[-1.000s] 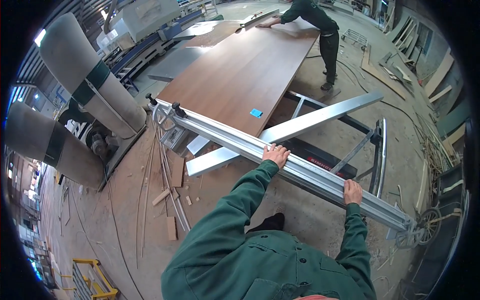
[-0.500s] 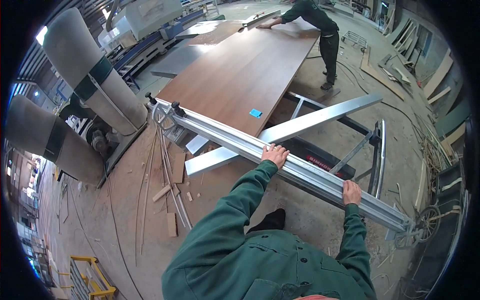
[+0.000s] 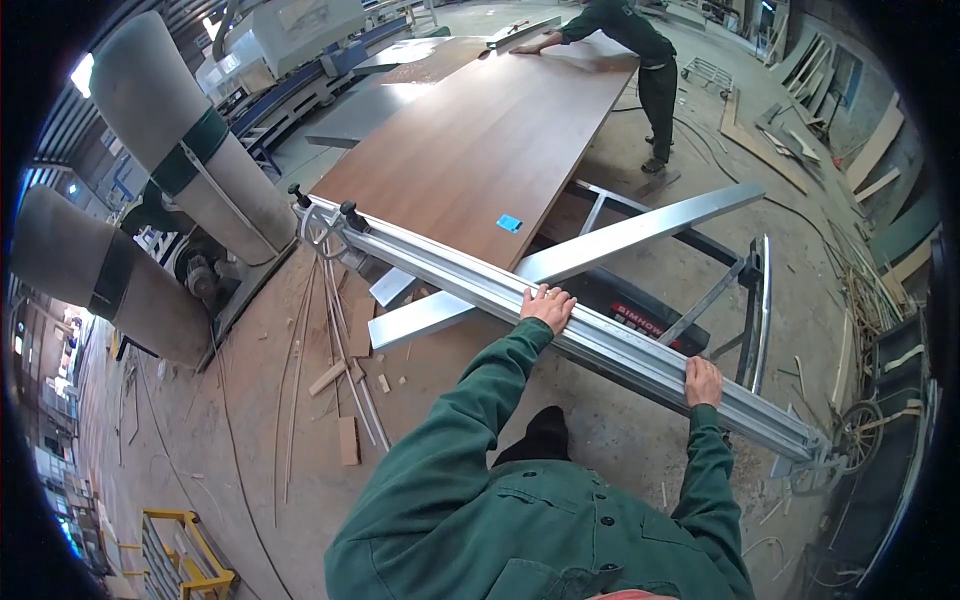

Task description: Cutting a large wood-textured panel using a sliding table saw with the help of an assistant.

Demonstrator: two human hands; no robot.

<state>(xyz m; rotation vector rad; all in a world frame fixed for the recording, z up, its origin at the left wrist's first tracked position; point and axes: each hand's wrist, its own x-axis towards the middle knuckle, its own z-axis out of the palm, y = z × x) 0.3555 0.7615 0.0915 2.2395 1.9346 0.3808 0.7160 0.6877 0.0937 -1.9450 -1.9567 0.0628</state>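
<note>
A long silvery aluminium rail (image 3: 630, 345) with grooves along its length slants from the panel's near left corner down to the right. My left hand (image 3: 548, 307) grips it near the middle, fingers curled over its top. Farther right along the same rail, my right hand (image 3: 704, 382) grips it too. Beyond the rail lies a large brown wood-look panel (image 3: 470, 140) with a small blue piece (image 3: 509, 223) near its corner. Black knobs (image 3: 352, 215) stand at the rail's left end. A flat metal beam (image 3: 640, 235) crosses beneath the rail.
A co-worker (image 3: 640, 50) leans over the panel's far end. Two dust-collector bags (image 3: 150, 90) stand at left. Offcuts and strips (image 3: 349, 440) litter the floor. A dark metal frame (image 3: 755, 300) is at right, a yellow-framed stand (image 3: 185, 550) at lower left.
Both hands keep their places on the rail. The panel and the rail's left end appear shifted very slightly up and left in the picture.
</note>
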